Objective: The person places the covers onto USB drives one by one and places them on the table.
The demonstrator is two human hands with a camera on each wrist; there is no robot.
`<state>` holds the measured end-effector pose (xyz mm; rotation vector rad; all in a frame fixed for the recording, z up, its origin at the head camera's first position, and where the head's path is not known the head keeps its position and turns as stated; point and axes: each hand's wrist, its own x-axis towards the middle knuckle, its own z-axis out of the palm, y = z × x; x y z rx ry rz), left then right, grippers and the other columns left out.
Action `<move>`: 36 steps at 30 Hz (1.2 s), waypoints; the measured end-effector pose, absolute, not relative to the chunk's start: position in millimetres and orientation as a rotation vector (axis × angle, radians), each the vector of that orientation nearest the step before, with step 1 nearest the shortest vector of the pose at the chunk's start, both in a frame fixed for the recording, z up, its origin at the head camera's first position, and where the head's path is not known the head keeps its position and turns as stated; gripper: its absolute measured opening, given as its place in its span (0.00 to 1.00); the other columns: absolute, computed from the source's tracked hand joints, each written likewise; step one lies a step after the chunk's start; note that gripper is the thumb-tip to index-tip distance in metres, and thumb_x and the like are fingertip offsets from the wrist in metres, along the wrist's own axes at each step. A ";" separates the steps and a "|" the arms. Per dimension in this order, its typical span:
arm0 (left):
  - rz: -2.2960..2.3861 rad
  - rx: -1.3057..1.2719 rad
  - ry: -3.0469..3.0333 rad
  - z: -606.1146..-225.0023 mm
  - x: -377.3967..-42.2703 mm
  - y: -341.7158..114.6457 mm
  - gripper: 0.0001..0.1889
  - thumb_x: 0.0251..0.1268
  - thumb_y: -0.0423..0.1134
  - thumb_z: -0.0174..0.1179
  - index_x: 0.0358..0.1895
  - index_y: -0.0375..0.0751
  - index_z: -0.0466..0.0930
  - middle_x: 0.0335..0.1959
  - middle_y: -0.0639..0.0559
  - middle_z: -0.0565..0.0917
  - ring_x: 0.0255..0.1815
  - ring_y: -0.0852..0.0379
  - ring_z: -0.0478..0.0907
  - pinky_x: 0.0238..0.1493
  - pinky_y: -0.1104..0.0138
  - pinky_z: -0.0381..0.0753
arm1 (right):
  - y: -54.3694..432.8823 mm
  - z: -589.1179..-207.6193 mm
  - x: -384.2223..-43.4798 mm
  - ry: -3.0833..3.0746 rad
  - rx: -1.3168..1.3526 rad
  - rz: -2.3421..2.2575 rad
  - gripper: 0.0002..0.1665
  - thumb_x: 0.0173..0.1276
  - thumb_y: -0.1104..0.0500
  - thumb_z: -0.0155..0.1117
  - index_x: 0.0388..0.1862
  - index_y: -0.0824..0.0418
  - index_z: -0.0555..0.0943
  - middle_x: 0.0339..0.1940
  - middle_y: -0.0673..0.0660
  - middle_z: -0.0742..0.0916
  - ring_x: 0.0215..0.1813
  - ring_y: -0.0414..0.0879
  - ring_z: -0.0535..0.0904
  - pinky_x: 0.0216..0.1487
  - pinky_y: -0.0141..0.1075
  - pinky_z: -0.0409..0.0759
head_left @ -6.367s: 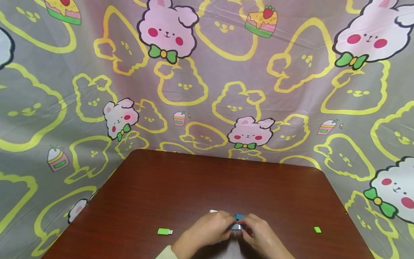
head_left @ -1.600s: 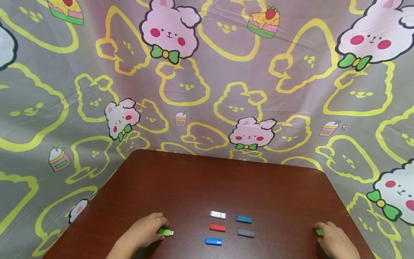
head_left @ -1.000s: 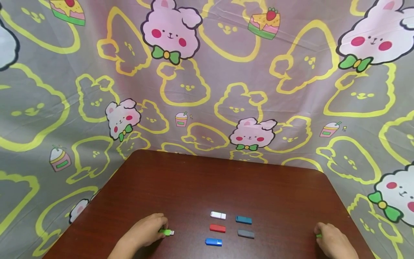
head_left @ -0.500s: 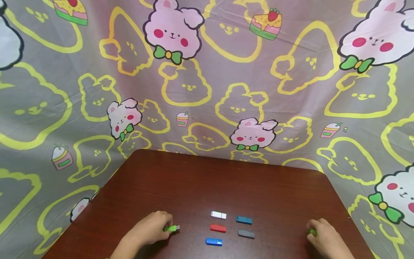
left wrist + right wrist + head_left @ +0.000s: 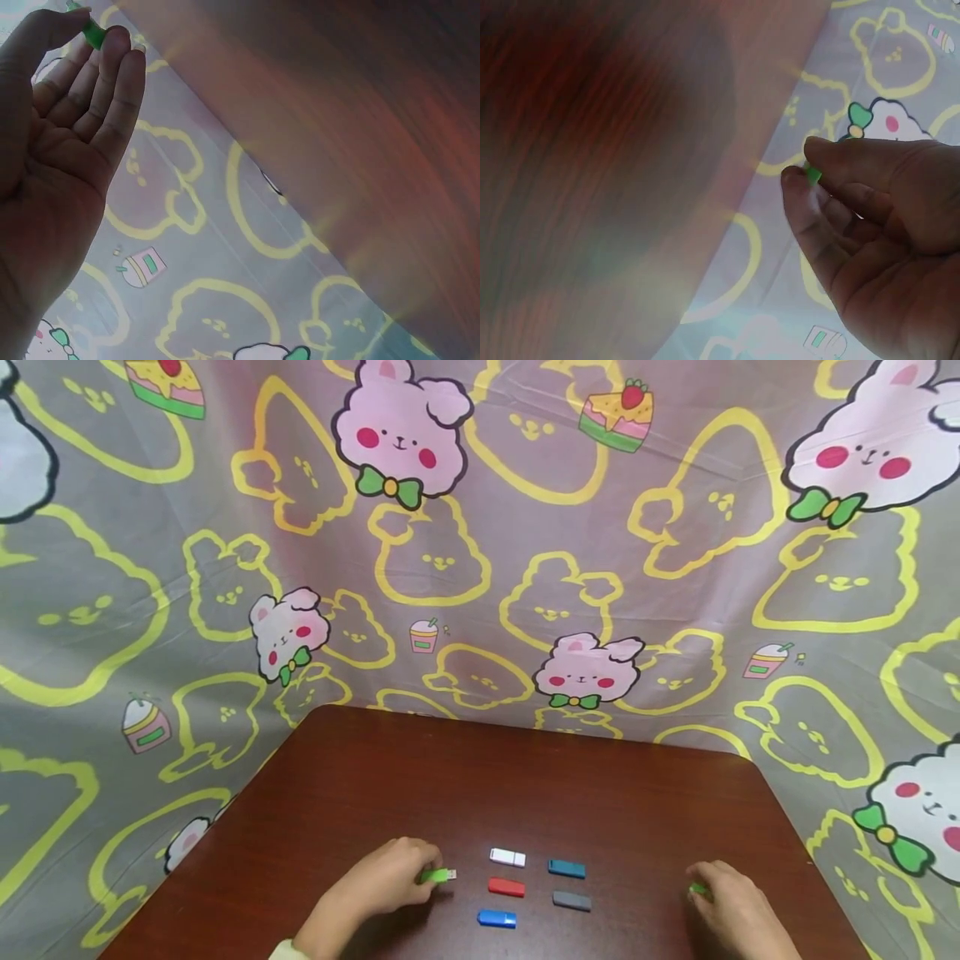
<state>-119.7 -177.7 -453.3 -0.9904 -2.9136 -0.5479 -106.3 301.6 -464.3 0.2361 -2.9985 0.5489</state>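
Observation:
Between thumb and fingers, my left hand (image 5: 393, 875) pinches a green USB stick (image 5: 437, 876), its bare metal plug pointing right. In the left wrist view, part of the green stick (image 5: 94, 34) shows at the fingertips. Over on the right, my right hand (image 5: 733, 900) pinches a small green cap (image 5: 699, 888), mostly covered by the fingers. The right wrist view shows the green cap (image 5: 814, 175) between thumb and index finger. Both hands appear slightly above the table, apart from each other.
Capped USB sticks lie between the hands: white (image 5: 507, 857), red (image 5: 507, 887) and blue (image 5: 497, 919) in a left column, teal (image 5: 567, 868) and grey (image 5: 572, 901) to its right. The brown table (image 5: 480, 785) is backed by a patterned cloth (image 5: 480, 527).
Earlier, both hands were together at the grey stick. They then took hold of the green stick and cap lying far apart. Now both have moved inward, carrying these pieces.

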 end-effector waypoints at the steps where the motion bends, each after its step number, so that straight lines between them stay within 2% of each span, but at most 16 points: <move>1: -0.557 -0.992 -2.920 -452.6 -120.3 -174.5 0.09 0.53 0.33 0.72 0.30 0.49 0.80 0.25 0.65 0.75 0.25 0.71 0.66 0.28 0.74 0.70 | 298.8 -463.7 -105.1 -2.992 0.236 0.564 0.10 0.59 0.67 0.72 0.39 0.59 0.84 0.35 0.50 0.83 0.35 0.44 0.79 0.35 0.42 0.78; 7: -0.573 -0.997 -2.933 -449.7 -122.0 -157.5 0.07 0.55 0.34 0.72 0.33 0.47 0.83 0.27 0.64 0.76 0.26 0.71 0.67 0.28 0.75 0.71 | 280.8 -462.3 -99.1 -2.929 0.269 0.671 0.12 0.58 0.70 0.72 0.36 0.56 0.84 0.33 0.45 0.81 0.32 0.36 0.76 0.32 0.34 0.77; 13: -0.534 -1.025 -2.907 -447.3 -123.6 -144.2 0.06 0.56 0.36 0.72 0.34 0.48 0.84 0.26 0.62 0.76 0.26 0.70 0.66 0.29 0.75 0.70 | 265.0 -464.1 -94.6 -2.805 0.360 0.698 0.15 0.54 0.73 0.73 0.34 0.56 0.85 0.33 0.43 0.79 0.31 0.30 0.72 0.31 0.31 0.76; 22: -0.479 -1.097 -2.848 -445.9 -124.6 -130.3 0.06 0.55 0.36 0.72 0.34 0.49 0.85 0.27 0.63 0.75 0.27 0.71 0.66 0.30 0.77 0.68 | 247.4 -459.6 -94.1 -2.930 0.356 0.756 0.12 0.60 0.71 0.71 0.40 0.58 0.84 0.35 0.45 0.80 0.32 0.32 0.72 0.33 0.32 0.76; 27: -0.468 -1.107 -2.858 -445.6 -125.2 -122.8 0.06 0.56 0.37 0.72 0.33 0.50 0.83 0.26 0.64 0.74 0.27 0.70 0.66 0.30 0.77 0.69 | 239.8 -465.8 -90.9 -2.802 0.471 0.747 0.14 0.56 0.72 0.74 0.37 0.57 0.82 0.33 0.45 0.80 0.31 0.31 0.72 0.30 0.31 0.76; 33: -0.458 -1.114 -2.885 -445.8 -124.3 -113.3 0.05 0.58 0.38 0.71 0.36 0.50 0.86 0.28 0.66 0.76 0.28 0.70 0.68 0.32 0.77 0.71 | 232.6 -472.9 -87.5 -2.673 0.610 0.734 0.18 0.51 0.74 0.76 0.35 0.56 0.81 0.33 0.42 0.78 0.31 0.30 0.72 0.29 0.31 0.75; 36: -0.456 -1.120 -2.904 -445.7 -123.9 -108.4 0.05 0.59 0.39 0.71 0.38 0.51 0.87 0.28 0.66 0.76 0.29 0.70 0.68 0.32 0.77 0.71 | 227.8 -471.8 -86.6 -2.696 0.615 0.762 0.18 0.52 0.74 0.75 0.35 0.56 0.81 0.34 0.42 0.78 0.32 0.31 0.72 0.30 0.31 0.76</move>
